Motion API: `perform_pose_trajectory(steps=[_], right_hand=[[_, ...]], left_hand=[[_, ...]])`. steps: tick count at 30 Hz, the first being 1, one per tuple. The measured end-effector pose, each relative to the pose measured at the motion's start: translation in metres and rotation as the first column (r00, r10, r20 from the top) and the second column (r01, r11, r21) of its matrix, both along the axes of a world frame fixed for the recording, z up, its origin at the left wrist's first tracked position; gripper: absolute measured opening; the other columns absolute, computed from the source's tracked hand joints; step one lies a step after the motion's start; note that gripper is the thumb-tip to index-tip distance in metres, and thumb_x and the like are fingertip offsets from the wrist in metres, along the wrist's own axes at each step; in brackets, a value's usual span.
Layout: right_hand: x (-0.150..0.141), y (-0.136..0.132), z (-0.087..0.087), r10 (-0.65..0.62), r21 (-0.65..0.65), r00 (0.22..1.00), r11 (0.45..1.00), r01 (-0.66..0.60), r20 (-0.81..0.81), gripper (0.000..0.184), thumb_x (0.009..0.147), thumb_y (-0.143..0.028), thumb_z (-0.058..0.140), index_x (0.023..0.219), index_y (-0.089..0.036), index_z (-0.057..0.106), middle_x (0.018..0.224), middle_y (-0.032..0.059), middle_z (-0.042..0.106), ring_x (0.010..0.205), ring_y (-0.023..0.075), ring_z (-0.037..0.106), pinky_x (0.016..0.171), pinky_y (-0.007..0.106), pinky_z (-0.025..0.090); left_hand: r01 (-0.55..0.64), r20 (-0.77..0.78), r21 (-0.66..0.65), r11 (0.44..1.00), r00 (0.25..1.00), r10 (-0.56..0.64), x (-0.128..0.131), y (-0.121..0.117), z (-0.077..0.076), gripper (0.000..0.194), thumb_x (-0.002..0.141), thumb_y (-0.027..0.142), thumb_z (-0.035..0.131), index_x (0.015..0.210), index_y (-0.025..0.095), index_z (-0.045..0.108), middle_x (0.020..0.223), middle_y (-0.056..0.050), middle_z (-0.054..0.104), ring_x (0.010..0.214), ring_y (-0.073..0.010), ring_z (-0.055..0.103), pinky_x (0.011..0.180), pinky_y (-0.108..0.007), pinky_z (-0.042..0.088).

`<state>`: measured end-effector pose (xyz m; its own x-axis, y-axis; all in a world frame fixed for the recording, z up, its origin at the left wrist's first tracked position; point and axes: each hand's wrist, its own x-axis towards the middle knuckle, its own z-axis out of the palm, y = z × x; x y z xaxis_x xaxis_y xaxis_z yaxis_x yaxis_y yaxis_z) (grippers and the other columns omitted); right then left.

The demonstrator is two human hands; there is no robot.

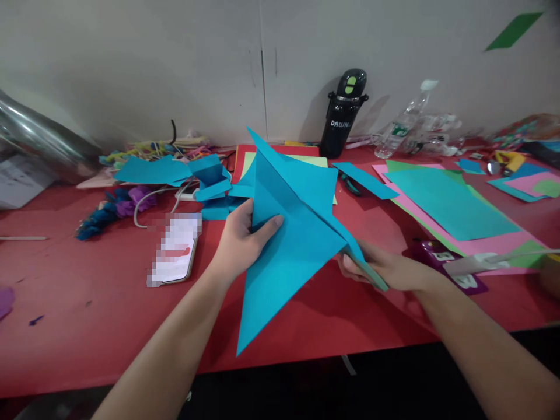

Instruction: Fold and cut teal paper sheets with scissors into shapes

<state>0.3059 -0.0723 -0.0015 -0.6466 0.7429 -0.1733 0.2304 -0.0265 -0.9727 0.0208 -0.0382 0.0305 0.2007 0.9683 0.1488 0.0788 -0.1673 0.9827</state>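
A large folded sheet of blue paper [289,233], creased into pointed flaps, is held up over the red table [87,315]. My left hand [240,242] grips its left side, thumb pressed on top and fingers behind. My right hand [385,268] pinches its right tip from underneath, with the fingers partly hidden by the paper. One point of the paper hangs down past the table's front edge.
A phone [177,251] lies left of my left hand. Blue paper scraps [175,172] and purple tissue [131,201] sit at the back left. A black bottle [343,114] and a clear plastic bottle [405,122] stand by the wall. Coloured sheets [446,204] lie right.
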Motion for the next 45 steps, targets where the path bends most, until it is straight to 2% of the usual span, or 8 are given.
perform_pose_trajectory(steps=[5,10,17,23,29,38,45], right_hand=[[-0.0007,0.0011,-0.0005,0.024,-0.043,0.999,0.999,-0.025,-0.023,0.033,0.102,-0.044,0.048,0.078,-0.023,0.039,0.065,-0.0070,0.034,0.054,0.0095,0.028,0.049,0.026,0.027],[-0.0006,0.0007,-0.0033,-0.011,-0.055,1.000,0.998,0.011,0.002,0.035,0.101,-0.047,0.049,0.077,-0.022,0.040,0.066,-0.0056,0.036,0.055,0.0103,0.031,0.049,0.026,0.028],[-0.0048,-0.0001,-0.0017,-0.062,-0.060,0.997,0.996,0.059,-0.044,0.034,0.100,-0.045,0.052,0.077,-0.022,0.040,0.065,-0.0064,0.037,0.054,0.0094,0.033,0.049,0.025,0.031],[-0.0018,0.0013,0.0003,-0.025,-0.017,0.999,1.000,0.025,-0.026,0.034,0.100,-0.044,0.052,0.076,-0.022,0.041,0.064,-0.0060,0.040,0.052,0.0092,0.032,0.048,0.026,0.030],[0.0009,0.0023,0.0010,0.047,-0.072,0.999,0.996,-0.048,-0.014,0.038,0.100,-0.046,0.051,0.073,-0.023,0.038,0.061,-0.0070,0.035,0.052,0.0100,0.028,0.048,0.027,0.026],[0.0018,0.0039,-0.0062,-0.043,-0.079,0.998,0.996,0.046,0.040,0.039,0.098,-0.048,0.055,0.072,-0.021,0.041,0.060,-0.0060,0.038,0.051,0.0085,0.028,0.047,0.026,0.024],[-0.0049,0.0022,-0.0022,-0.045,-0.082,0.999,0.996,0.043,-0.028,0.041,0.098,-0.048,0.056,0.072,-0.022,0.039,0.062,-0.0060,0.036,0.052,0.0084,0.028,0.047,0.026,0.023]], left_hand=[[-0.001,0.040,-0.012,1.000,0.999,0.001,0.0032,-0.0009,0.0007,0.037,0.086,0.039,0.072,0.117,0.020,0.065,0.121,-0.010,0.073,0.103,-0.0293,0.072,0.088,-0.044,0.062],[0.002,0.028,-0.028,1.000,1.000,-0.001,0.0032,-0.0005,0.0004,0.037,0.086,0.040,0.072,0.118,0.021,0.065,0.126,-0.011,0.071,0.109,-0.0316,0.070,0.088,-0.046,0.062],[0.022,0.032,-0.049,0.999,0.999,-0.020,0.0010,0.0003,0.0008,0.040,0.086,0.040,0.072,0.120,0.021,0.064,0.129,-0.011,0.069,0.112,-0.0324,0.069,0.089,-0.047,0.062],[0.042,0.045,-0.044,0.998,0.998,-0.040,0.0003,0.0003,0.0008,0.040,0.086,0.040,0.072,0.121,0.021,0.064,0.130,-0.012,0.069,0.114,-0.0335,0.068,0.089,-0.048,0.062],[0.040,0.045,-0.053,0.998,0.998,-0.038,0.0038,-0.0008,-0.0009,0.040,0.087,0.040,0.072,0.122,0.021,0.064,0.130,-0.011,0.069,0.114,-0.0327,0.068,0.089,-0.047,0.062],[0.041,0.031,-0.061,0.997,0.999,-0.040,0.0044,-0.0001,-0.0017,0.042,0.086,0.042,0.072,0.122,0.022,0.064,0.130,-0.011,0.069,0.114,-0.0334,0.068,0.088,-0.047,0.063],[0.049,0.076,-0.076,0.996,0.996,-0.043,0.0055,-0.0005,-0.0029,0.043,0.086,0.040,0.073,0.123,0.023,0.064,0.130,-0.011,0.069,0.113,-0.0327,0.068,0.090,-0.048,0.062]])
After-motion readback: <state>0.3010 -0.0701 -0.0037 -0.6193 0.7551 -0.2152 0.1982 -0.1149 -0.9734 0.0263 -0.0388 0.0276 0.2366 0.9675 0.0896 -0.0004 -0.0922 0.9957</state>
